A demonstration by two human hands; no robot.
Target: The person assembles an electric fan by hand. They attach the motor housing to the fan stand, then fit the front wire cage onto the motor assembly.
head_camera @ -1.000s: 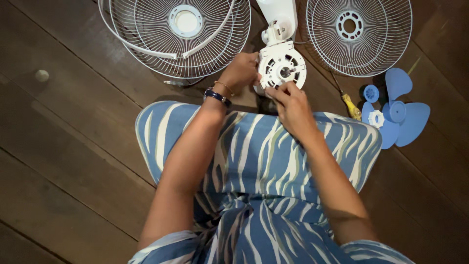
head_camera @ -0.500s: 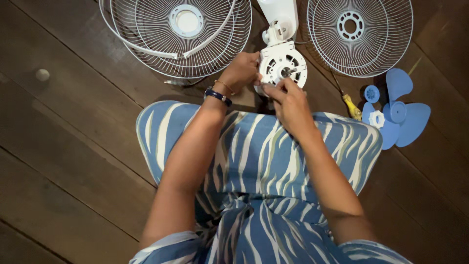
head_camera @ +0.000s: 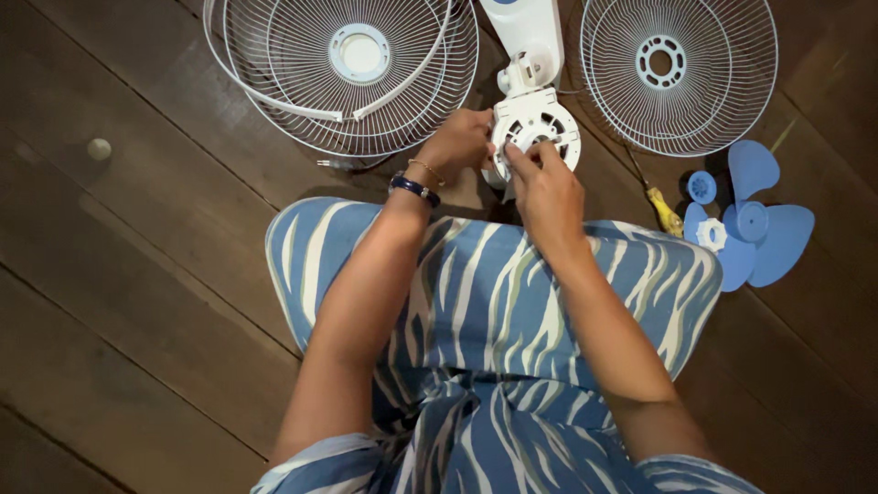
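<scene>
The white fan motor housing [head_camera: 538,128] is gripped at its near-left edge by the curled left hand [head_camera: 457,142], while its front face is pinched by the right hand [head_camera: 547,194]; a blue fan blade [head_camera: 754,220] lies well right of it.

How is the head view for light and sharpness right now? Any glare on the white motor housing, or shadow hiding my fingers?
Head view: warm, dim, even light; the white motor housing is bright but keeps its vent detail, no harsh glare. Both the left hand and right hand look sharp. Soft shadow lies under the hands on the wooden floor. The wire guards' top edges are cropped.
</scene>
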